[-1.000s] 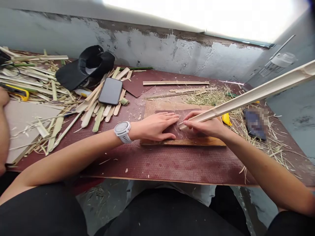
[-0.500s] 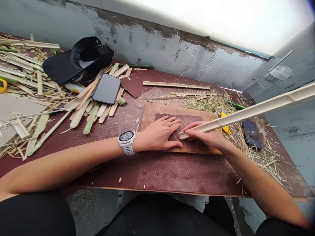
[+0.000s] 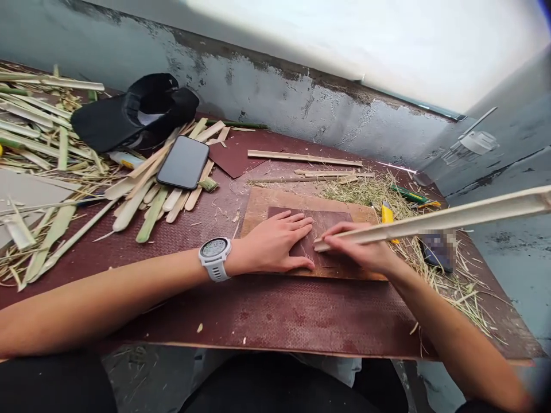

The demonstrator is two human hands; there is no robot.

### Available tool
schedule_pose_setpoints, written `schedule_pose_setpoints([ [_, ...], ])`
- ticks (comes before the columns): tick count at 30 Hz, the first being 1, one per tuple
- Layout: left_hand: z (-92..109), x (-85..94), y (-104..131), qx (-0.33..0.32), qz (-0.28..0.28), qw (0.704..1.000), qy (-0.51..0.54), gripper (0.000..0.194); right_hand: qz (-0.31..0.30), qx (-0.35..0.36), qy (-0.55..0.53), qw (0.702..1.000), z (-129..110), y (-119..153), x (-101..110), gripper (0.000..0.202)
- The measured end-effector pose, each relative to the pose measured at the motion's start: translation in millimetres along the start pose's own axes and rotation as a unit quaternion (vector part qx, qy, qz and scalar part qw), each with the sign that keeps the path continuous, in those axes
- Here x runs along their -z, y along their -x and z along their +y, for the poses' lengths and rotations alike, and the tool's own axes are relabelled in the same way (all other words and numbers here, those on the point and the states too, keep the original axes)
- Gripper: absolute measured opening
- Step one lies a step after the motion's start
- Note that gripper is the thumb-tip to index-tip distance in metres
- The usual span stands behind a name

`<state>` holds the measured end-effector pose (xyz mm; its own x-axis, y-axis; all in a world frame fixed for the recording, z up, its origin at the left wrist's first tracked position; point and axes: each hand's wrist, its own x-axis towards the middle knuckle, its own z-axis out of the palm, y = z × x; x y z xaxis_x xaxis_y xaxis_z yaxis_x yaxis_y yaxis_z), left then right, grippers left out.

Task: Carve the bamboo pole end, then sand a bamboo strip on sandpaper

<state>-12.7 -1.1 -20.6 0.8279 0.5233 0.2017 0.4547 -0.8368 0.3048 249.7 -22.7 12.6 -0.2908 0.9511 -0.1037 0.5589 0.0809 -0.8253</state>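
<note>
My left hand (image 3: 279, 241), with a white watch (image 3: 215, 258) on the wrist, lies flat with fingers spread on a dark reddish-brown sheet of sandpaper (image 3: 331, 217). The sheet rests on a wooden board (image 3: 258, 201). Close by on the right, my right hand (image 3: 361, 246) is closed around a split bamboo strip (image 3: 430, 222). The strip's near end touches or hovers just over the sandpaper; I cannot tell which. Its long far part slants up and runs out of view at the right, hollow side showing.
Bamboo shavings (image 3: 365, 189), a yellow utility knife (image 3: 387, 215) and a partly blurred dark object (image 3: 437, 252) lie to the right. Leftward are a phone (image 3: 183, 162) on bamboo pieces, a black cap (image 3: 133, 112) and piled strips (image 3: 30, 109). A wall (image 3: 275, 92) stands behind.
The far end of the bamboo strip has dipped, so it slants less steeply. My left hand stays flat on the sandpaper. The whole view has shifted slightly.
</note>
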Motion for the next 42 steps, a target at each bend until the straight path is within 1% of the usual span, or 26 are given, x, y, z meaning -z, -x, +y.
schedule_pose_setpoints([
  [1, 0.0, 0.3, -0.3, 0.000, -0.002, 1.000, 0.000, 0.089, -0.016, 0.002, 0.005, 1.000, 0.4, -0.1, 0.9, 0.033],
  [2, 0.2, 0.5, -0.6, 0.001, -0.003, 1.000, 0.000, 0.089, 0.002, 0.003, 0.001, 1.000, 1.1, -0.1, 1.8, 0.033],
  [4, 0.5, 0.9, -1.0, 0.006, -0.004, 1.000, -0.001, 0.090, 0.082, -0.004, -0.019, 0.996, 3.2, 0.6, 3.4, 0.032],
  [5, 0.6, 0.9, -1.0, 0.006, -0.004, 1.000, -0.001, 0.090, 0.095, -0.008, -0.029, 0.995, 4.4, 1.3, 3.9, 0.031],
  [6, 0.7, 0.8, -1.1, 0.005, -0.005, 1.000, 0.000, 0.090, 0.070, -0.004, -0.022, 0.997, 5.4, 2.1, 4.3, 0.030],
  [8, 0.8, 0.6, -1.0, 0.002, -0.003, 1.000, 0.003, 0.089, -0.007, 0.002, 0.004, 1.000, 6.5, 3.5, 5.0, 0.029],
  [9, 0.9, 0.5, -0.9, 0.003, -0.001, 1.000, 0.003, 0.089, -0.006, 0.001, 0.006, 1.000, 6.4, 3.8, 5.4, 0.030],
  [10, 0.8, 0.5, -0.8, 0.004, 0.001, 1.000, 0.003, 0.088, 0.026, -0.003, 0.004, 1.000, 5.6, 4.0, 5.8, 0.032],
  [12, 0.5, 0.6, -0.6, 0.008, 0.000, 1.000, 0.004, 0.087, 0.117, 0.002, 0.003, 0.993, 2.4, 4.9, 5.2, 0.033],
  [13, 0.1, 0.6, -0.4, 0.008, -0.002, 1.000, 0.006, 0.087, 0.124, 0.009, 0.016, 0.992, 0.3, 6.0, 3.9, 0.032],
  [14, -0.3, 0.7, -0.3, 0.006, -0.006, 1.000, 0.009, 0.088, 0.097, 0.014, 0.031, 0.995, -1.7, 7.4, 2.1, 0.030],
  [16, -1.7, 0.8, 0.1, 0.002, -0.007, 1.000, 0.015, 0.090, 0.004, 0.021, 0.045, 0.999, -4.1, 10.5, -2.0, 0.029],
  [17, -2.4, 0.7, 0.3, 0.002, -0.005, 1.000, 0.018, 0.091, -0.005, 0.025, 0.039, 0.999, -4.0, 11.7, -3.5, 0.029],
  [20, -4.1, 0.5, 0.5, 0.005, 0.000, 1.000, 0.021, 0.091, 0.090, 0.031, 0.015, 0.995, -0.3, 13.4, -4.7, 0.032],
  [21, -4.3, 0.5, 0.6, 0.005, -0.002, 1.000, 0.022, 0.091, 0.099, 0.029, 0.005, 0.995, 0.9, 13.7, -4.4, 0.032],
  [24, -4.1, 0.9, 0.7, 0.005, -0.008, 1.000, 0.024, 0.092, 0.011, 0.031, 0.017, 0.999, 3.6, 14.0, -3.4, 0.030],
  [25, -3.9, 1.2, 0.7, 0.007, -0.009, 1.000, 0.022, 0.092, 0.007, 0.030, 0.020, 0.999, 4.9, 13.3, -2.6, 0.029],
  [28, -3.1, 1.9, 0.7, 0.011, -0.011, 1.000, 0.014, 0.093, 0.097, 0.002, -0.006, 0.995, 12.2, 8.6, 0.9, 0.030],
  [29, -3.0, 1.9, 0.6, 0.009, -0.013, 1.000, 0.012, 0.093, 0.114, -0.008, -0.024, 0.993, 14.9, 7.1, 2.1, 0.031],
  [30, -2.9, 1.8, 0.5, 0.007, -0.014, 1.000, 0.011, 0.093, 0.114, -0.013, -0.040, 0.993, 17.3, 6.0, 2.9, 0.032],
  [33, -3.3, 0.9, 0.3, 0.003, -0.013, 1.000, 0.007, 0.093, 0.074, -0.022, -0.061, 0.995, 19.5, 6.8, 3.5, 0.034],
  [37, -3.7, 0.2, 0.5, 0.003, -0.015, 1.000, -0.001, 0.093, 0.048, -0.034, -0.032, 0.998, 15.1, 11.6, 5.1, 0.037],
  [40, -3.9, -0.3, 0.6, -0.001, -0.012, 1.000, -0.006, 0.093, 0.048, -0.020, 0.006, 0.999, 14.8, 13.1, 8.5, 0.038],
  [42, -4.1, -1.0, 0.5, -0.003, -0.008, 1.000, -0.009, 0.093, 0.045, -0.001, 0.031, 0.999, 17.1, 13.2, 9.8, 0.034],
])
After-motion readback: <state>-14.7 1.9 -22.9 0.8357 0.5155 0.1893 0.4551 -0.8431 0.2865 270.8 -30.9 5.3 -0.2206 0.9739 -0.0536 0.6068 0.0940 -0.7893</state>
